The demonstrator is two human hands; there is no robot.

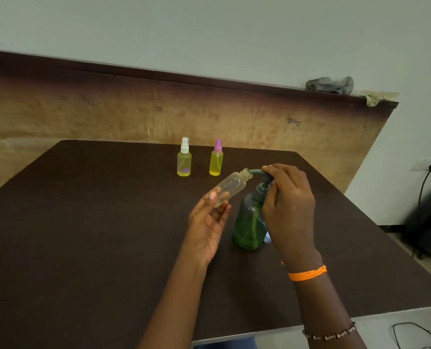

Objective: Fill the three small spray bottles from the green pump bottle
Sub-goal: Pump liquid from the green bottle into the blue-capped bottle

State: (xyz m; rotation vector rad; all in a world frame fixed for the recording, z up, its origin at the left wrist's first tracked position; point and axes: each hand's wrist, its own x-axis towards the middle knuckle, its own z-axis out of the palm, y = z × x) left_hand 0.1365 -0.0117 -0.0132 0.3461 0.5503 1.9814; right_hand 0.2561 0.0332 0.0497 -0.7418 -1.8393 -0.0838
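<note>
Beaded and orange thread bands [307,273] were worn on the right forearm, nearest the camera. Above them, the right hand [288,205] was curled over the pump head [264,176] of the green pump bottle [249,222], its fingers clamped on the top of the pump. That bottle was stood upright on the dark surface [83,248], roughly a third filled with green liquid. A small pale object was partly hidden behind its base; what it was could not be told.

An uncapped clear spray bottle [230,187] was held tilted in the left hand [208,227], pinched at its base between thumb and loosely extended fingers, palm turned up. Its open neck was set against the tip of the green spout. Almost no liquid could be seen in it.

Farther back on the surface, two capped spray bottles were stood upright, side by side but apart: one with a white cap [184,159] and one with a pink cap [216,159], both filled with yellow liquid.

A wooden board [83,109] was propped behind the surface, with crumpled cloths [331,84] laid on its top edge.
</note>
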